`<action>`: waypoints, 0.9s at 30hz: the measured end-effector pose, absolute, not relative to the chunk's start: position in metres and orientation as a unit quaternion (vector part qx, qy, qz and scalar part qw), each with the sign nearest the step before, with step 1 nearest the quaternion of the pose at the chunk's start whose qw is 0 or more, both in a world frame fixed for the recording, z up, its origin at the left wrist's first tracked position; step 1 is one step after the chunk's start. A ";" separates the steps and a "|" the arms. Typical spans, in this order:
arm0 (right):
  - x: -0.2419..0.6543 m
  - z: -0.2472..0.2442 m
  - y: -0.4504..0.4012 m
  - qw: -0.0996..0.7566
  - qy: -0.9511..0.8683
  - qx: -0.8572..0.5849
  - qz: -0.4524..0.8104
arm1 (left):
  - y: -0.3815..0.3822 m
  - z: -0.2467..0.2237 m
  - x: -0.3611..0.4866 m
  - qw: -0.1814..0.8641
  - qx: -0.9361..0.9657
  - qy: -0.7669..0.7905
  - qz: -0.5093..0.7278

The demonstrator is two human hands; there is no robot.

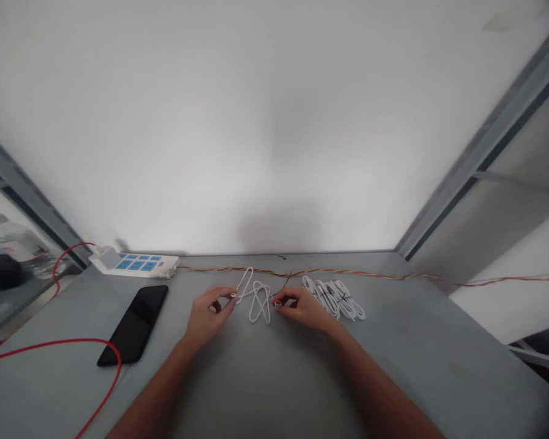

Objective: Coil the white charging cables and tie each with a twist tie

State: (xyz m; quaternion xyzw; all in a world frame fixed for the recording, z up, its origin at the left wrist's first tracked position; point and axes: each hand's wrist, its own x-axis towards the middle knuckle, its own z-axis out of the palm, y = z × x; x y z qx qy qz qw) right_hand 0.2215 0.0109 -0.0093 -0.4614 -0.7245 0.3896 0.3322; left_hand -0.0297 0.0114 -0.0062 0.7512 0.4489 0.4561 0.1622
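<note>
A loosely looped white cable (260, 303) lies on the grey table between my two hands. My left hand (211, 310) pinches one white end of it between thumb and fingertips. On the other side my right hand (297, 306) is closed on a small white connector, held just right of the loops. A thin black tie (287, 280) sticks up beside my right fingers; whether they touch it cannot be made out. Several bundled white cables (333, 297) with dark ties lie right behind my right hand.
A black phone (135, 323) lies at the left, with a red cable (91, 340) curving over its lower end. Behind it is a power strip (165, 266) with a white plug. Twisted wires (370, 274) run along the table's back (379, 259), before a white wall.
</note>
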 end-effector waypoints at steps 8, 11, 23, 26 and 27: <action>0.225 -0.009 0.009 0.340 -0.717 -0.465 0.392 | 0.007 -0.006 -0.026 0.179 0.747 0.452 0.453; 0.226 -0.009 0.009 0.336 -0.715 -0.472 0.392 | 0.006 -0.007 -0.026 0.178 0.749 0.448 0.455; 0.222 -0.012 0.007 0.339 -0.718 -0.455 0.403 | 0.006 -0.005 -0.026 0.180 0.746 0.448 0.459; 0.223 -0.015 0.008 0.339 -0.712 -0.460 0.407 | 0.006 -0.005 -0.027 0.188 0.750 0.445 0.452; 0.223 -0.016 0.008 0.339 -0.711 -0.461 0.409 | 0.006 -0.005 -0.027 0.190 0.751 0.445 0.450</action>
